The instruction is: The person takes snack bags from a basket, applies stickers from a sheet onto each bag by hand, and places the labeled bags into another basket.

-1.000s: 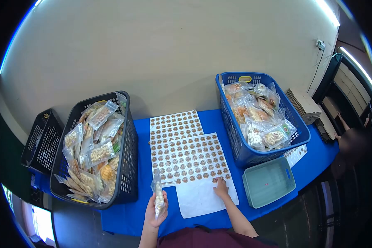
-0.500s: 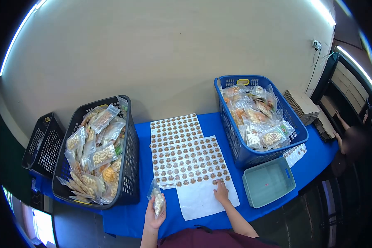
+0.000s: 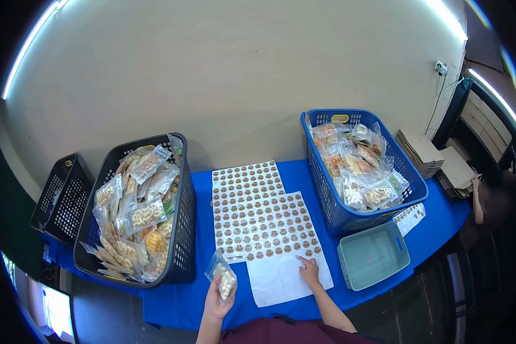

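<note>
My left hand (image 3: 218,302) grips a small clear bag of whitish pieces (image 3: 225,280), held above the blue cloth near the table's front edge. Over the front sticker sheet (image 3: 286,281) is my right hand (image 3: 309,272), its index finger stretched out just below the lowest row of round brown stickers. Whether a sticker is on that fingertip is too small to tell. A second sticker sheet (image 3: 243,178) lies partly beneath the front one.
Filled bags crowd a black basket (image 3: 180,229) at left and a blue basket (image 3: 372,217) at right. A green tray (image 3: 378,258) sits in front of the blue one. Flattened cardboard (image 3: 421,150) and a person (image 3: 493,200) are farther right.
The bag in my left hand has turned to show its broad side. My right hand has drawn slightly down from the lowest stickers, its index finger extended. The person at right has moved an arm.
</note>
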`<state>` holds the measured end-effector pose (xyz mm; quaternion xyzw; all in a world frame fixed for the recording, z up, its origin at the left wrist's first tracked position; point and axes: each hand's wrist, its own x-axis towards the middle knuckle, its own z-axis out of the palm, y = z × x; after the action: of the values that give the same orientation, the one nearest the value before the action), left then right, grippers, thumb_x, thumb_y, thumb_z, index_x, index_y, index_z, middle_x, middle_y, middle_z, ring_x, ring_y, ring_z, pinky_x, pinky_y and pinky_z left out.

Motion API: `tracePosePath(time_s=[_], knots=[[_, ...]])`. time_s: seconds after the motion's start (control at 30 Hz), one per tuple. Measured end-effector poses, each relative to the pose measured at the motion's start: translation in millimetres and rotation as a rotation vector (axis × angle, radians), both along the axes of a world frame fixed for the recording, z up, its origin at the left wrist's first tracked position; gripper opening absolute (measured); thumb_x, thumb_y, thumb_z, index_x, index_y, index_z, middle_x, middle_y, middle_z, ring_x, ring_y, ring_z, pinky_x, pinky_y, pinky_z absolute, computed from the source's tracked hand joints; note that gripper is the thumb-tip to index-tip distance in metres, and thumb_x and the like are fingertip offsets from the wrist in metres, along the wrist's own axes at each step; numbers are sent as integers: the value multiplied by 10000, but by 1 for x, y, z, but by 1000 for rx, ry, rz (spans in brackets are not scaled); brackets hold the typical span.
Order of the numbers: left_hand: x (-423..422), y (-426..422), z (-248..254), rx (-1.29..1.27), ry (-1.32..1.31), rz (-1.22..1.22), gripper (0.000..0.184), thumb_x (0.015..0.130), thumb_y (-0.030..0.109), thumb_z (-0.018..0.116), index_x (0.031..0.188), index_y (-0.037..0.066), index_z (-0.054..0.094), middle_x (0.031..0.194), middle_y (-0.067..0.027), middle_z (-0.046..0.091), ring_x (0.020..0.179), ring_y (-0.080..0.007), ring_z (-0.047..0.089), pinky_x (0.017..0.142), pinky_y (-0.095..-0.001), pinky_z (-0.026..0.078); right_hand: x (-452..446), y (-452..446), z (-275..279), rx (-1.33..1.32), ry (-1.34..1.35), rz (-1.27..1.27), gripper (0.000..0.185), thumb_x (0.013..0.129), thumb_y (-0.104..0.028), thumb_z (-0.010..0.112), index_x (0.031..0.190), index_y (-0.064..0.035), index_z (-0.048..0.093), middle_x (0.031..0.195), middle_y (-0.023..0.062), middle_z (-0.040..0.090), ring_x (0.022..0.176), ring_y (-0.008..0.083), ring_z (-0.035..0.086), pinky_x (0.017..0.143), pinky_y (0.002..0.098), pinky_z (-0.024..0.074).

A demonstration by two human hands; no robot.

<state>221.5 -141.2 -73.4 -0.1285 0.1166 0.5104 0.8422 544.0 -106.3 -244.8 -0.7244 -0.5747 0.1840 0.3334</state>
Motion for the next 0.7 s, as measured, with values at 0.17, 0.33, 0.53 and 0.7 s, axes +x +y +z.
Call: tracePosePath(time_s=[0.17, 0.33, 0.53, 0.7], knots=[[12, -3, 20, 59, 327, 97, 271, 883, 198, 434, 1094, 29, 435, 1008, -111, 557, 908, -217, 573, 763, -343, 501, 3, -2, -9, -3, 2, 43, 350, 642, -58, 626, 985, -127, 629, 781, 82, 442, 669, 199, 505, 625, 301, 443], [24, -2, 33, 40, 473, 79, 313, 876, 165, 450, 1144, 12, 397, 1047, -123, 542, 954, -234, 557, 783, -342, 494, 7, -6, -12, 108, 98, 74, 257, 653, -73, 638, 909, -90, 623, 768, 57, 494, 684, 172, 508, 616, 286, 437], [37, -4, 48, 414, 1019, -49, 350, 830, 62, 507, 1156, 31, 384, 1041, -104, 534, 935, -205, 560, 782, -304, 489, -13, -1, 63, -138, 995, -109, 171, 729, -89, 619, 891, -52, 580, 822, 27, 567, 727, 105, 508, 643, 260, 417], [46, 4, 55, 584, 1078, -125, 417, 803, 64, 576, 1178, 7, 402, 1056, -90, 530, 949, -148, 536, 787, -267, 470, -57, -16, 212, -82, 1246, 299, 196, 768, -45, 598, 957, -1, 580, 827, 46, 596, 733, 90, 528, 671, 213, 414]])
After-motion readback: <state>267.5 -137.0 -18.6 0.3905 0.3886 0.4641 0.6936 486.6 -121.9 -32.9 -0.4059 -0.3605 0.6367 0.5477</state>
